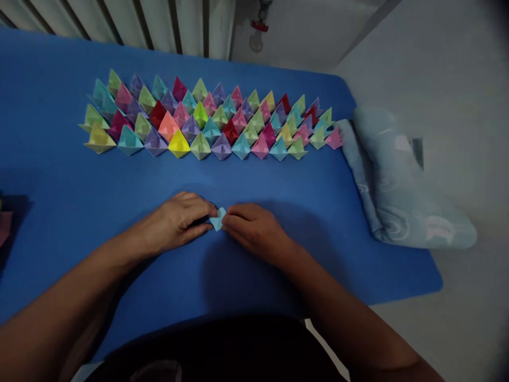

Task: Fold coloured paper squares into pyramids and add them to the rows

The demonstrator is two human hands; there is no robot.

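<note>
Both my hands pinching one small light-blue folded paper at mid-bench.

My left hand (181,220) and right hand (254,227) are both closed onto the folded paper (218,218), which lies on the blue bench (119,180) between the fingertips. Rows of coloured paper boats (207,119) sit well beyond, nothing between. Pale blue pillow (401,191) at bench's right edge; dark red object (5,225) at far left, too cut off to identify.

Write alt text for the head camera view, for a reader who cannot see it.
Both hands, left hand and right hand, pinch a small light blue folded paper on a blue mat. Beyond them sit rows of colourful folded paper boats, and a pale blue cloth bundle lies at the mat's right edge.
</note>
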